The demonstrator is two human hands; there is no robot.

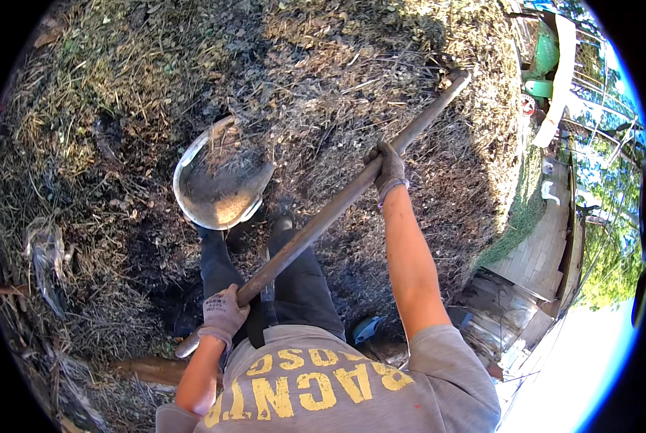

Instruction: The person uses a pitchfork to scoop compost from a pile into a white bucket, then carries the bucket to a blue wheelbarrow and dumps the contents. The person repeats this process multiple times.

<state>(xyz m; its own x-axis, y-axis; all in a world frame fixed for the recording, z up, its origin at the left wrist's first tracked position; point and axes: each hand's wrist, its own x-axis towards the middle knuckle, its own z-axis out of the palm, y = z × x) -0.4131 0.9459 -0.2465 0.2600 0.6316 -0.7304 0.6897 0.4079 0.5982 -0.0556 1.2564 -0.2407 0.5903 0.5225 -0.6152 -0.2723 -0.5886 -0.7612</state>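
Note:
A long, weathered wooden pole (323, 213) slants across me, from beside my left hip up to the far right. My left hand (225, 310), in a pale work glove, is wrapped round it close to its lower end. Farther up, my right hand (389, 172), in a glove with dark-stained fingers, grips it from above with the arm stretched out. The pole's far end meets the straw-covered ground; I cannot tell whether a tool head is attached there. Just ahead of my feet sits a grey, round tub (225, 189) with a pale rim, holding some soil and straw.
Dry straw and leaves (352, 58) cover the ground. A crumpled clear plastic sheet (46, 263) lies at the left, and a log (150, 370) at the lower left. A blue object (367, 329) rests beside me. Boards (529, 263) and a green item (545, 50) stand at the right.

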